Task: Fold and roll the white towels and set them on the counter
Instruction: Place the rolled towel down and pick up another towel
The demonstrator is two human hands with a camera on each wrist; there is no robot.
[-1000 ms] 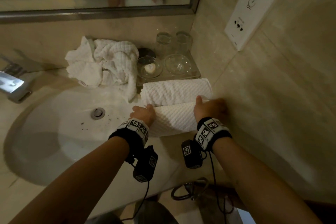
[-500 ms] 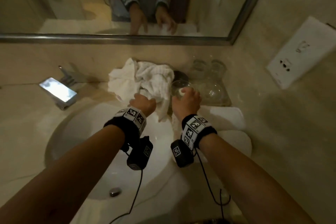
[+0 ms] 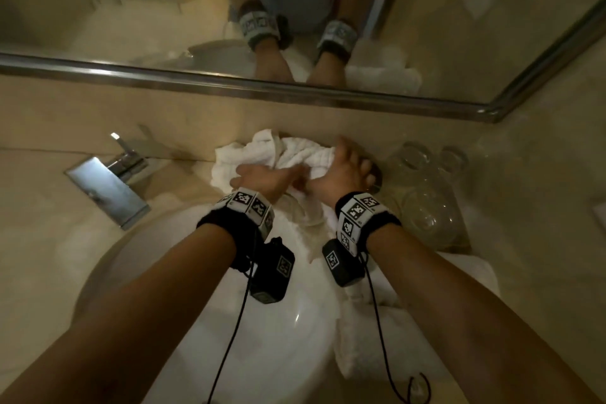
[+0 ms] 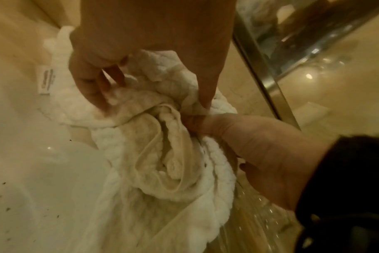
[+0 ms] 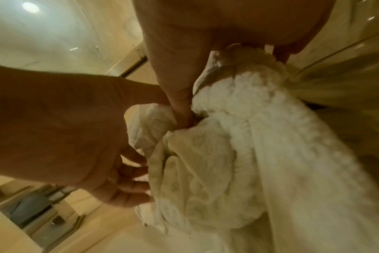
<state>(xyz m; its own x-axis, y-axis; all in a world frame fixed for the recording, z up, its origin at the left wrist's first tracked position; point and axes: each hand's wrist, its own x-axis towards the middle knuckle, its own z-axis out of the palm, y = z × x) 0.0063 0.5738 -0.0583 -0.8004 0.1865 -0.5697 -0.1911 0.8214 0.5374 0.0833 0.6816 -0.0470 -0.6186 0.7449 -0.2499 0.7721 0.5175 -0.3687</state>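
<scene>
A crumpled white towel [image 3: 259, 154] lies at the back of the counter, behind the sink and under the mirror. My left hand [image 3: 262, 175] digs into its left side, fingers and thumb pinching a fold of the crumpled towel [image 4: 162, 154]. My right hand [image 3: 344, 167] grips its right side, thumb pressed into the cloth and fingers wrapped over the top of the towel [image 5: 238, 154]. Two rolled white towels [image 3: 465, 275] lie on the counter by my right forearm, partly hidden by it.
A chrome faucet [image 3: 111, 187] stands to the left. The white sink basin [image 3: 262, 338] is below my wrists. Several clear glasses and bowls [image 3: 423, 197] sit right of the towel. The mirror frame [image 3: 229, 84] runs along the wall just behind.
My hands left the rolled towel at the right and moved back and left to the crumpled towel. Both now grip it.
</scene>
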